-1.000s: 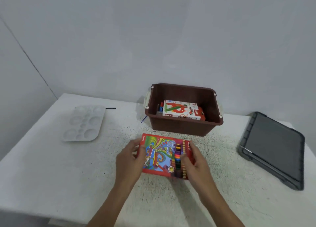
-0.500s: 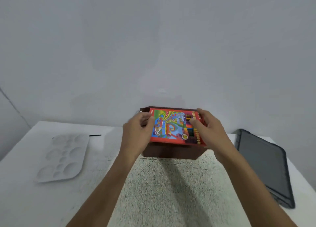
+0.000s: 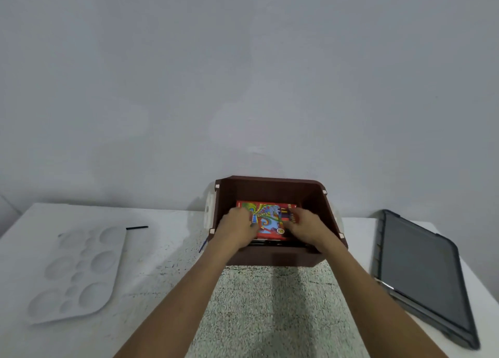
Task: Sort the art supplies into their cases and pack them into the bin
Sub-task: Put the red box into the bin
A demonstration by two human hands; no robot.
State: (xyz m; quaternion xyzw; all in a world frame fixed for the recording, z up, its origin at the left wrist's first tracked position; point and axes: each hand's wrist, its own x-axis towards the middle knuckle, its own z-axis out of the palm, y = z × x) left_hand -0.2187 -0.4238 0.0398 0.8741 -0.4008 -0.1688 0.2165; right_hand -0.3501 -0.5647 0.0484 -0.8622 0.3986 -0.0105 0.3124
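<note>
A brown plastic bin [image 3: 272,187] stands at the back middle of the white table. Inside it lies a red, brightly patterned box of coloured pencils [image 3: 268,218], flat on top of other supplies that are mostly hidden. My left hand [image 3: 237,226] grips the box's left edge and my right hand [image 3: 306,226] grips its right edge, both reaching down into the bin.
A white paint palette [image 3: 78,268] lies at the left, with a thin black stick [image 3: 137,227] behind it. A blue pencil tip [image 3: 203,245] shows beside the bin's left wall. The dark grey bin lid [image 3: 421,271] lies at the right, near the table's edge.
Both hands lifted the pencil box from the table in front of the bin, carried it over the rim and lowered it inside. The camera view tilted upward.
</note>
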